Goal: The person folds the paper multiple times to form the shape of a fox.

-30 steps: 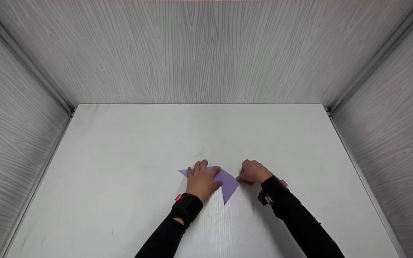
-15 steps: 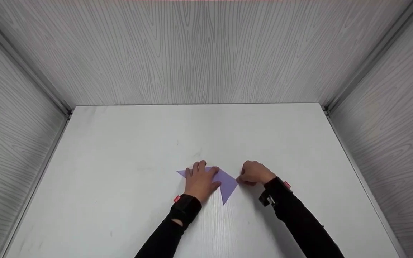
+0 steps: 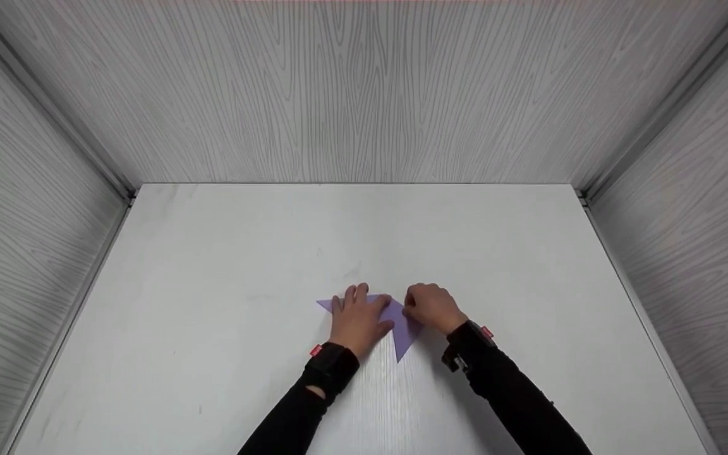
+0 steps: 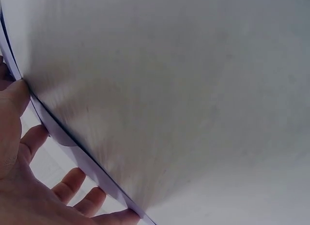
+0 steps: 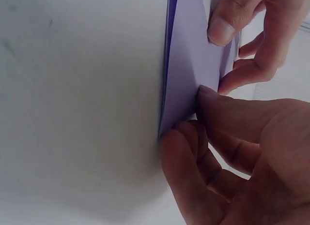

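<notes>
A folded piece of purple paper lies on the white table, with one point toward the left and another toward the person. My left hand rests across its middle, fingers spread and pressing it down. At the paper's right part, my right hand has its fingers curled in. The right wrist view shows its thumb and forefinger pinching the paper's edge near a corner, while the left thumb lies farther along the sheet. In the left wrist view, the fingertips line the long folded edge, where a lifted flap shows.
The white tabletop reaches back to a grey wood-grain wall. Similar side walls stand at left and right. Black cuffs with cameras sit on both wrists.
My right hand has moved left from the paper's right corner, so it now overlaps the upper right part of the sheet. The left hand keeps its place on the paper.
</notes>
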Available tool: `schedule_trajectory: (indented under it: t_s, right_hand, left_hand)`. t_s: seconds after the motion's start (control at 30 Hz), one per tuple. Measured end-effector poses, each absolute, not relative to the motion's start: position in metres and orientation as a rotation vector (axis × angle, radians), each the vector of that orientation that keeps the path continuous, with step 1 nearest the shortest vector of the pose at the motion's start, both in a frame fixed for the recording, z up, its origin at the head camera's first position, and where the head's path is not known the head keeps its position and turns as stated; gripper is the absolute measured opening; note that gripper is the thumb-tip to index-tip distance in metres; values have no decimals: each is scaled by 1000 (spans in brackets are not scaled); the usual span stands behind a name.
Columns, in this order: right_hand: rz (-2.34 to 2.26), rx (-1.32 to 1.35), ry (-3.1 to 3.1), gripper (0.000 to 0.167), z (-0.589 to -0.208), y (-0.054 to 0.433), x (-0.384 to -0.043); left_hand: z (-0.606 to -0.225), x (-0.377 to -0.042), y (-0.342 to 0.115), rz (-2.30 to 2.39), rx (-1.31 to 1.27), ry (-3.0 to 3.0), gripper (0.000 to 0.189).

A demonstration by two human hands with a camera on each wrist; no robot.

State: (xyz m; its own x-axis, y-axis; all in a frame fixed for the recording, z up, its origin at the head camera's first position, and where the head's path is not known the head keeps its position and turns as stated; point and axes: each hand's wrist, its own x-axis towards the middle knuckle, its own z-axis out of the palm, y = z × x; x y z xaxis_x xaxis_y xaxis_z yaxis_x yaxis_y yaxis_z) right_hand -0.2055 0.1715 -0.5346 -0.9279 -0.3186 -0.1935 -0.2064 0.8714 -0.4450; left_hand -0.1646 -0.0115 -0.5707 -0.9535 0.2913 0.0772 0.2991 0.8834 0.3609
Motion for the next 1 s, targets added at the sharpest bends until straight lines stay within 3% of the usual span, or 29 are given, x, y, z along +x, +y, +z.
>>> schedule_trajectory:
  t_s: [0.4,1.0]
  right_hand:
    - [-578,-478,2795,13,-534,172,-208]
    - [-569,-431,2763,15,-534,172,-210]
  left_hand:
    - [-580,-162,-12,-442,-535,-3010,42]
    - [-576,-163,-12,-427,-517,-3021,52]
